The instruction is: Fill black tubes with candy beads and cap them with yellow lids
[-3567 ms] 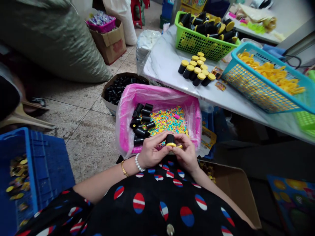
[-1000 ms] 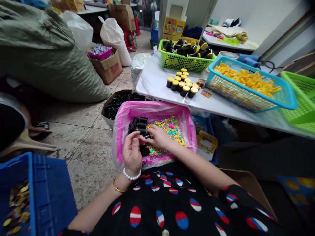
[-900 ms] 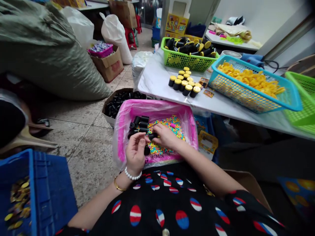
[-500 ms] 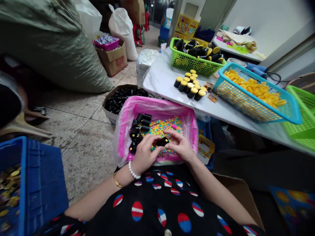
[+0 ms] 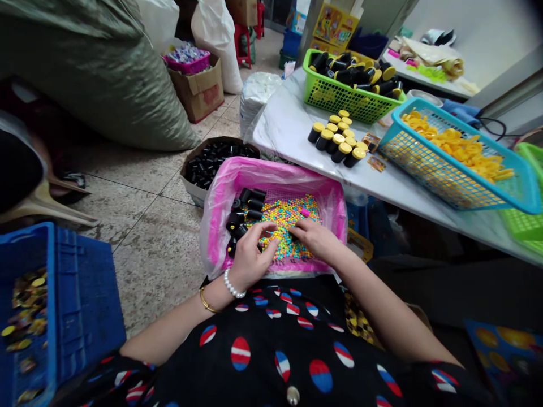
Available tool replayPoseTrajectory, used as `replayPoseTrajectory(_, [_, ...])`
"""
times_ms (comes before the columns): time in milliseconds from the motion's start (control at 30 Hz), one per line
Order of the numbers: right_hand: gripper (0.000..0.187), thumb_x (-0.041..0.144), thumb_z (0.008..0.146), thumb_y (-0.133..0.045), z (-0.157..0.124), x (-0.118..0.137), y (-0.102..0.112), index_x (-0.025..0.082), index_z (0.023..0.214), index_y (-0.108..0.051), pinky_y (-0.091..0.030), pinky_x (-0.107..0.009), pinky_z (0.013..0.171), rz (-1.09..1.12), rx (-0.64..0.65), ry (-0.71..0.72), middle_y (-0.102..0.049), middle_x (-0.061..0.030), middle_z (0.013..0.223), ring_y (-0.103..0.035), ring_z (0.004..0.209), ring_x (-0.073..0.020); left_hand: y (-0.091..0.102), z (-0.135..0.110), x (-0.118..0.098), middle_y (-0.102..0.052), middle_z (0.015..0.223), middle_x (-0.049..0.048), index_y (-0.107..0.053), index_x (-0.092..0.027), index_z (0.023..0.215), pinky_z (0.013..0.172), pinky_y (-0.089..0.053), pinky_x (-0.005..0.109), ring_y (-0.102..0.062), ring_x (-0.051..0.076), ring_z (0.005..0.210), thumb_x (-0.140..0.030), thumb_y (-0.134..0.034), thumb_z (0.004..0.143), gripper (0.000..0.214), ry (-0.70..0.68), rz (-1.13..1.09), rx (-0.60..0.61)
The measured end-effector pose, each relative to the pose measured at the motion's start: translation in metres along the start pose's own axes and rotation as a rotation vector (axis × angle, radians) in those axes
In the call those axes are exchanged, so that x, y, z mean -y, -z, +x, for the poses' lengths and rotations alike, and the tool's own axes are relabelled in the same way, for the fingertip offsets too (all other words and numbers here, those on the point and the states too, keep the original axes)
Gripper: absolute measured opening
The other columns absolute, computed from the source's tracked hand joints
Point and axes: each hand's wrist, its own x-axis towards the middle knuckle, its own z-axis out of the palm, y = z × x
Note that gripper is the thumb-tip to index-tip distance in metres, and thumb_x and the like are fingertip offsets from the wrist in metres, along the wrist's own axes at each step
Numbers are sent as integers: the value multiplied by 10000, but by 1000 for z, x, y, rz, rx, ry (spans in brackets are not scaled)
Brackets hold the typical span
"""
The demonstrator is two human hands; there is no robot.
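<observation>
Left hand (image 5: 253, 253): thumb and fingers parted, nothing visibly held; right hand (image 5: 316, 242): fingers bent down, hold unclear; gap between over small round multicoloured beads (image 5: 285, 212). Black plastic cylinders (image 5: 255, 204): left within rectangular pink basin (image 5: 338, 198), far rim near white marbled table (image 5: 288, 127).

no full word can be read here. on the clear liner (image 5: 292, 262) of the pink basket (image 5: 341, 212) in front of you, dark capitals run along the side nearest you, too broken up to make out. ahead of you, the yellow box (image 5: 335, 26) carries bright lettering beside a cartoon figure, too blurred to read. farther back, a white label (image 5: 300, 22) bears marks too small for you to tell. the cardboard box (image 5: 198, 87) shows red print, also unreadable.
</observation>
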Motion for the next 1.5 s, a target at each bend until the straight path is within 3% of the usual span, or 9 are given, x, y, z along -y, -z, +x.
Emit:
replayPoseTrajectory(133, [361, 46, 824, -554, 0, 15, 0, 201, 1131, -665, -513, -346, 840, 237, 44, 108, -671, -102, 1026, -635, 947, -202, 2, 0, -3, -661, 1048, 81, -597, -174, 1077, 865, -538, 334, -646, 182, 938, -191, -590, 864, 214, -19, 39, -2])
replayPoseTrajectory(367, [345, 130, 787, -623, -22, 29, 0, 232, 1117, -645, -553, -312, 779, 888, -258, -222, -691, -46, 1026, -667, 916, -179, 2, 0, -8, -647, 1069, 88, -590, -181, 1116, 896, -517, 381, -618, 210, 997, -182, -649, 810, 311, -146, 84, 69])
replayPoseTrajectory(533, [325, 203, 791, -638, -23, 51, -12, 246, 1105, -564, -589, -292, 721, 1155, -325, -263, -648, -47, 1083, -676, 885, -170, -1, 1, -10, -644, 1113, 78, -603, -196, 1118, 959, -486, 381, -598, 205, 1078, -96, -636, 787, 347, -222, 83, 155])
replayPoseTrajectory(633, [356, 207, 801, -637, -28, 45, -2, 246, 1146, -560, -593, -310, 733, 987, -282, -253, -656, -58, 1076, -684, 883, -180, 0, -1, -11, -666, 1075, 66, -590, -185, 1097, 904, -514, 339, -637, 186, 1003, -88, -636, 776, 339, -163, 80, 132])
replayPoseTrajectory(767, [233, 237, 826, -633, -48, 16, 28, 217, 1058, -649, -568, -332, 749, 534, -462, -340, -693, -64, 993, -677, 832, -186, 1, -3, -12, -687, 966, 45, -587, -177, 1081, 792, -541, 293, -666, 160, 855, -113, -637, 786, 306, -117, 117, 124])
replayPoseTrajectory(967, [165, 317, 864, -606, -74, 2, 45, 205, 955, -687, -526, -301, 649, 308, -595, -494, -711, -50, 883, -643, 683, -165, 0, -3, -7, -682, 1090, 76, -577, -193, 1158, 887, -528, 339, -654, 190, 995, -160, -611, 840, 321, -242, 130, 128])
replayPoseTrajectory(1067, [161, 287, 883, -572, -75, 7, 39, 206, 964, -685, -517, -294, 677, 183, -476, -429, -705, -58, 903, -641, 724, -172, -5, -2, -1, -699, 1026, 96, -601, -169, 1123, 878, -534, 394, -657, 232, 971, -197, -651, 814, 314, -236, 318, 194])
replayPoseTrajectory(1300, [119, 222, 852, -588, -56, 15, 30, 176, 862, -698, -475, -327, 680, -279, 99, -408, -667, -143, 894, -598, 896, -285, -9, -1, -3, -706, 966, 100, -636, -170, 1073, 799, -556, 388, -674, 248, 891, -282, -671, 803, 294, -169, 523, 311])
replayPoseTrajectory(1500, [185, 172, 887, -511, -42, 24, 24, 151, 979, -670, -458, -334, 597, -338, 157, -530, -625, -183, 952, -584, 896, -318, -9, 0, 2, -702, 1056, 129, -617, -132, 1155, 853, -551, 400, -679, 246, 943, -212, -634, 834, 331, -118, 472, 312])
